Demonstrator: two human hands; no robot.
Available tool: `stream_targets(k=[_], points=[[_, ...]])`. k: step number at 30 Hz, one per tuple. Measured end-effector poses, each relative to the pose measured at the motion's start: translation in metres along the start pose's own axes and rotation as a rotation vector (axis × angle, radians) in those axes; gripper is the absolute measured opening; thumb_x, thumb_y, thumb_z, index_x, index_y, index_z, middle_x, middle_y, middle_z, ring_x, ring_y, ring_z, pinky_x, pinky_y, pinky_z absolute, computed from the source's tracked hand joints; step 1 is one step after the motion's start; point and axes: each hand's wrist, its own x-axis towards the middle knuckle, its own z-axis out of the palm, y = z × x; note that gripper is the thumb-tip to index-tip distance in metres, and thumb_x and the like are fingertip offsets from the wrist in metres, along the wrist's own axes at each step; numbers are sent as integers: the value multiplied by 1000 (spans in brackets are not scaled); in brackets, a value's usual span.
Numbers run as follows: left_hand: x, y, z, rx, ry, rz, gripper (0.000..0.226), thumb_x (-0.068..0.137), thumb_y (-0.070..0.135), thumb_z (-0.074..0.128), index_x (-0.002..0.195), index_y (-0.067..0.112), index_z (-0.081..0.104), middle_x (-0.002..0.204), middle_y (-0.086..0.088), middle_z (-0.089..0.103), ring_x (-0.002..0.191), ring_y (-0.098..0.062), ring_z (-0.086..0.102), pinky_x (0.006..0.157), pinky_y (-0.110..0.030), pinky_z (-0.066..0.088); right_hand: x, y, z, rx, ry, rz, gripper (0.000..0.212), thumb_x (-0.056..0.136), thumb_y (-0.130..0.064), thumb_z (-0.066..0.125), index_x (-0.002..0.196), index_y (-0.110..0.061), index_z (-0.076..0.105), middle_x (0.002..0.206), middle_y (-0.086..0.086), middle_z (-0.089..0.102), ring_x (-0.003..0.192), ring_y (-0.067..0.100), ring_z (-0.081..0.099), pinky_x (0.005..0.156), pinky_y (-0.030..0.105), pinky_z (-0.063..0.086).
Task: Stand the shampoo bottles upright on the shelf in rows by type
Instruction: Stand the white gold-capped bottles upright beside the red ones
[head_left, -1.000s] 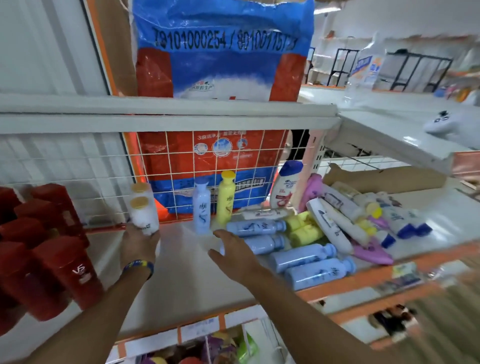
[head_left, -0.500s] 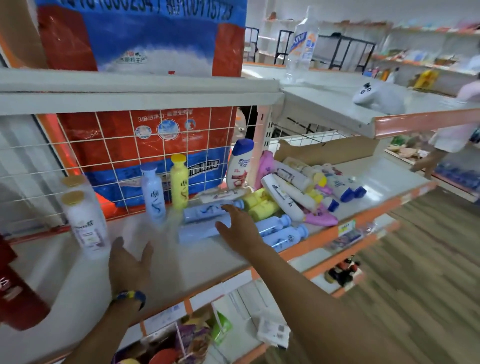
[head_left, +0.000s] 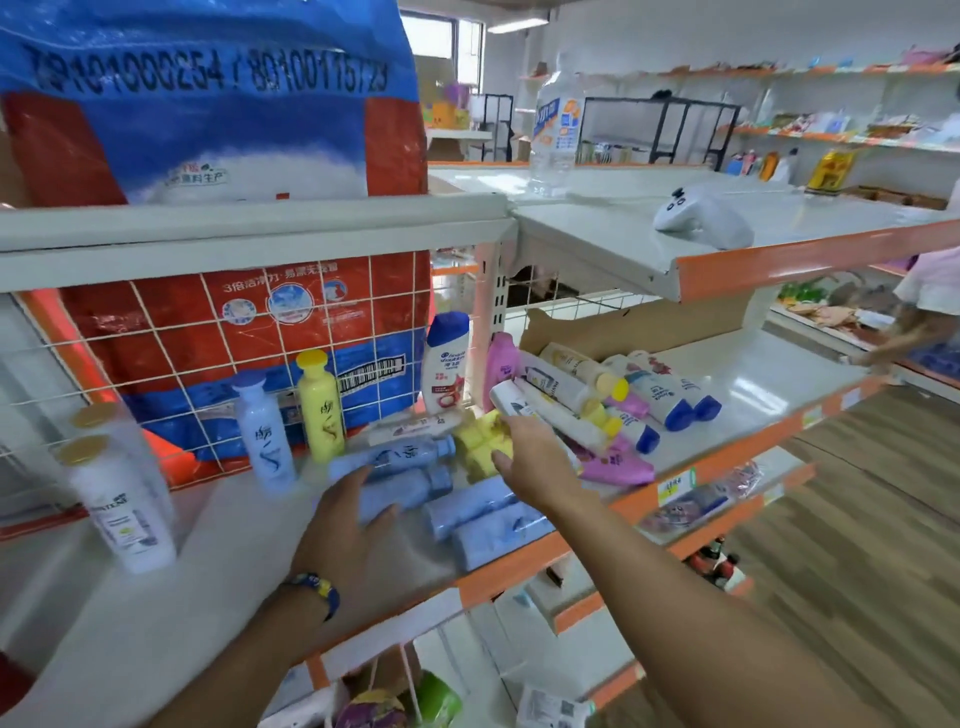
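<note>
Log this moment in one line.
left hand: at lying blue bottle | right hand: open, by lying yellow bottles | rows: unfinished

A large blue, red & white detergent sack (head_left: 208, 156) stood behind a white wire grid (head_left: 156, 353), rising past the top board (head_left: 597, 234). On that board were a clear water bottle (head_left: 556, 119), upright, and a white controller (head_left: 701, 221) nr the orange front edge, the two well apart. A brown cardboard flap (head_left: 639, 327) sat beneath the board at the back. In the bkgd were a black metal frame (head_left: 660, 124) & wall racks (head_left: 831, 130) w/ mixed goods. At far right, another person's arm (head_left: 909, 332) extended over a low display. The wood-look floor (head_left: 857, 545) lay below.
</note>
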Motion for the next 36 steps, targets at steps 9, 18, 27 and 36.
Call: stream_targets(k=[9, 18, 27, 36], points=[[22, 69, 48, 205, 5, 44, 59, 87, 38, 61, 139, 21, 38, 141, 0, 42, 129, -18, 41, 104, -26, 32, 61, 93, -39, -76, 56, 4, 44, 88, -27, 57, 126, -6, 52, 129, 17, 52, 121, 34, 44, 98, 41, 39], [48, 108, 104, 249, 40, 106, 51, 87, 32, 63, 134, 22, 44, 126, 0, 53, 117, -15, 48, 96, -30, 44, 124, 155, -66, -154, -14, 24, 47, 96, -33, 49, 132, -4, 46, 129, 19, 52, 118, 35, 48, 97, 38, 39], [58, 115, 112, 318, 71, 130, 49, 89, 32, 60, 135, 23, 43, 130, 2, 50, 121, -14, 45, 97, -26, 40, 172, 152, -64, -116, -210, 47, 33, 86, -25, 57, 116, -12, 58, 114, 11, 64, 105, 31, 61, 89, 44, 53], [64, 116, 107, 365, 91, 134, 47, 90, 33, 58, 134, 23, 44, 125, 1, 53, 113, -14, 47, 91, -25, 43, 187, 136, -62, -294, -233, 0, 22, 94, -9, 49, 111, -8, 62, 116, 12, 64, 111, 31, 59, 91, 38, 47]])
